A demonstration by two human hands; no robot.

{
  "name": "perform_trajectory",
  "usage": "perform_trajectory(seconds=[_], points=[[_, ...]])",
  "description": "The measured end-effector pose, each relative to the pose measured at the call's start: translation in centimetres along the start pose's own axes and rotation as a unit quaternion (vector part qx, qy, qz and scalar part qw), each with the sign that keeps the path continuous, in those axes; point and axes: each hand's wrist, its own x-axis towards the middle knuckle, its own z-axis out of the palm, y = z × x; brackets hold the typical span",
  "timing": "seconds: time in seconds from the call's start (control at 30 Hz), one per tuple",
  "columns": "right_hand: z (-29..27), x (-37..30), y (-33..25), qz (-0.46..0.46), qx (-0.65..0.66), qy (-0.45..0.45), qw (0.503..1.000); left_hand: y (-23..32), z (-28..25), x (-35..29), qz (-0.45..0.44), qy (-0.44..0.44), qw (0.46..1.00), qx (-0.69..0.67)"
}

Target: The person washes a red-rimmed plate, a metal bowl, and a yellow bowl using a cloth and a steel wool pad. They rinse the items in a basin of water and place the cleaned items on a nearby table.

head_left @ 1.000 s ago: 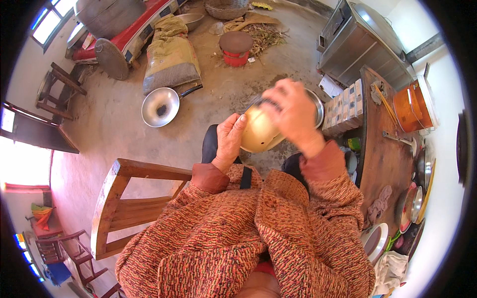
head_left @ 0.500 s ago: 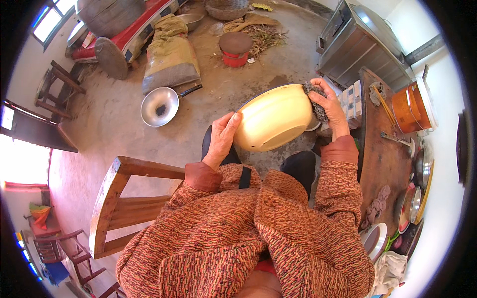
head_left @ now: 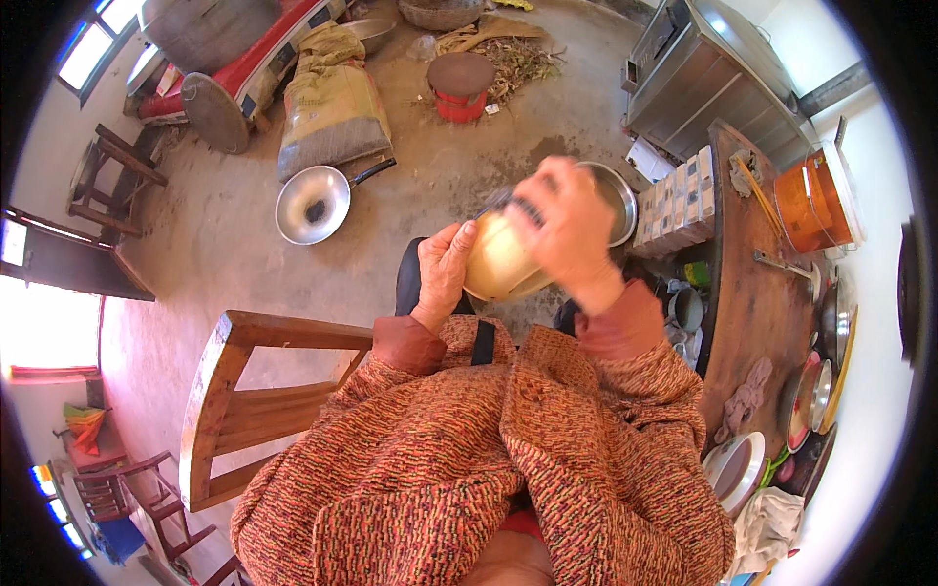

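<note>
Bowl [head_left: 498, 269] cradled by left hand [head_left: 445, 273]; right hand [head_left: 567, 230] on top.

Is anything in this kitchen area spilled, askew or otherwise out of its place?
Yes. A silver metal pan with a black handle lies on the bare concrete floor, and dry plant scraps are scattered beside the red bucket. The pale yellow bowl in both hands looks intact.

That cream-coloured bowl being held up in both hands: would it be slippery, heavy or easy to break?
The bowl looks rigid. The left hand props its side alone while the right hand works over it, so it is probably fairly light. Its smooth, glossy surface could be slippery. Whether it would break, I cannot tell.
</note>
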Motion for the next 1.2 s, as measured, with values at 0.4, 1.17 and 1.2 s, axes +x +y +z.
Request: perform_trajectory(seconds=[0.4, 1.17, 1.2], points=[[-1.9, 1.9, -0.1, -0.003, -0.033, -0.026, 0.999, 1.0, 0.5, 0.3, 0.04, 0.019, 0.999, -0.013], [-3.4, 1.5, 10.8, 0.291, 0.473, -0.099, 0.826, 1.8, -1.4, 1.0, 0.009, -0.03, 0.999, 0.009], [-3.7, 1.8, 10.1, 0.259, 0.434, -0.105, 0.856, 2.4, -0.9, 0.9, 0.014, -0.044, 0.997, 0.055]])
